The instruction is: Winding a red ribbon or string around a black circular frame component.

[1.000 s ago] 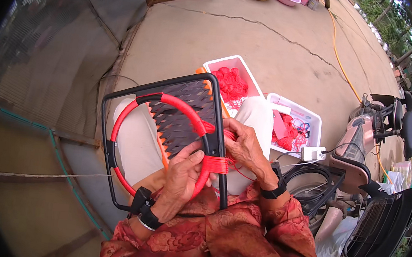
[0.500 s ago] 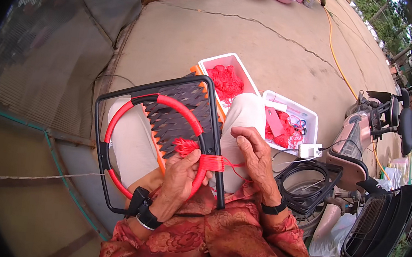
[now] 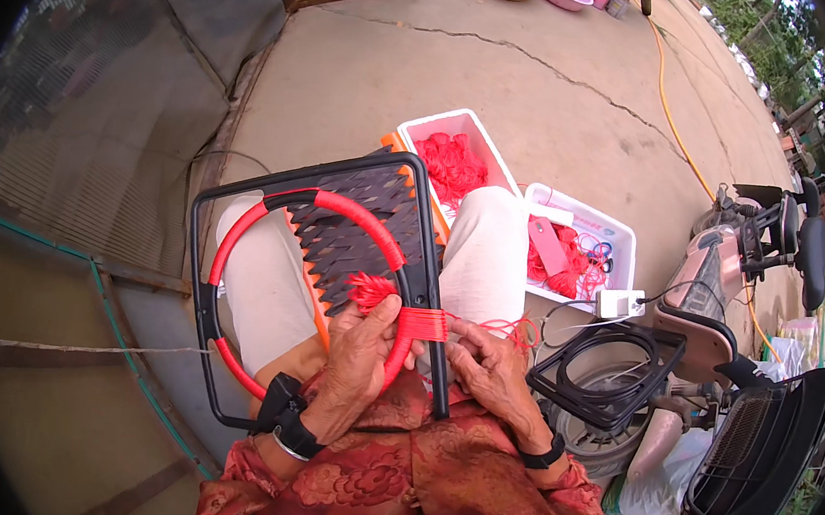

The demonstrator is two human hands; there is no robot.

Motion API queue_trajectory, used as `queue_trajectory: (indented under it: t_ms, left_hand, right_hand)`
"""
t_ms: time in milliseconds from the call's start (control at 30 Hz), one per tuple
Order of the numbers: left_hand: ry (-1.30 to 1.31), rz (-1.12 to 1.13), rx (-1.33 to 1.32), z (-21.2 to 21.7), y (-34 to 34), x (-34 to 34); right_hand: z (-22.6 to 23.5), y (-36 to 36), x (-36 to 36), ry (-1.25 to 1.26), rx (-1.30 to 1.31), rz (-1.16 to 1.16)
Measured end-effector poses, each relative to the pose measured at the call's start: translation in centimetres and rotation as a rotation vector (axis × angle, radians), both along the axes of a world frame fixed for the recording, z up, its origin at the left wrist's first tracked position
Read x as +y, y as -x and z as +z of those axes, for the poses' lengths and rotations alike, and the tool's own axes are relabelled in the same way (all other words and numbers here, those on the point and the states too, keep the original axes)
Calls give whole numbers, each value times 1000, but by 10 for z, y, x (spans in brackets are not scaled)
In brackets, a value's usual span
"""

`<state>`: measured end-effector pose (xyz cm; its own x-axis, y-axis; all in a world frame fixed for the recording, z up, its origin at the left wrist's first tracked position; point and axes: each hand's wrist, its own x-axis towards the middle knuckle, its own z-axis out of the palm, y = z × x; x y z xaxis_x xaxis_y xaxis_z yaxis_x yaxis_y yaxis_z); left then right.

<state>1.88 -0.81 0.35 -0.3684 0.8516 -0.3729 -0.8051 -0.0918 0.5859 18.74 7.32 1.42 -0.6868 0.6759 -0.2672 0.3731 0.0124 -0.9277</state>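
A black rectangular frame (image 3: pixel 430 209) with a round ring (image 3: pixel 362 216) inside lies across my lap. Long stretches of the ring are wrapped in red cord. My left hand (image 3: pixel 353 360) is closed round the ring's right side, thumb beside a gathered bundle of red cord (image 3: pixel 369 290). Flat red windings (image 3: pixel 423 325) bind the ring to the frame's right bar. Just right of that bar, my right hand (image 3: pixel 496 375) has its fingers bent and pressed together on the red cord (image 3: pixel 518 329), whose loose loops show behind the fingers.
Beyond my right knee stand a white box (image 3: pixel 481 132) of red cord and a white tray (image 3: pixel 588 216) holding cord, a pink phone (image 3: pixel 546 245) and scissors (image 3: pixel 599 249). More black frames (image 3: pixel 611 374) lie at right, near a parked scooter (image 3: pixel 707 278). A mesh partition (image 3: pixel 115 126) borders the left.
My right hand has moved down and inward, from above the cord to beside the frame's bar, fingers now on the cord. My left hand and the frame have hardly moved.
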Motion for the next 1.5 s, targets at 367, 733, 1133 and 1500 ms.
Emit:
queue_trajectory:
  t_ms: [367, 733, 1133, 1500]
  left_hand:
    - [4, 11, 3, 1, -3, 0]
    - [9, -2, 0, -2, -2, 0]
    - [-1, -115, -59, 6, 2, 2]
    - [-2, -58, -83, 5, 5, 1]
  right_hand:
    - [11, 2, -5, 91, 64, -68]
    - [5, -1, -2, 130, 106, -96]
    - [-18, 37, 68, -305, 242, 184]
    - [-20, 47, 66, 217, 271, 57]
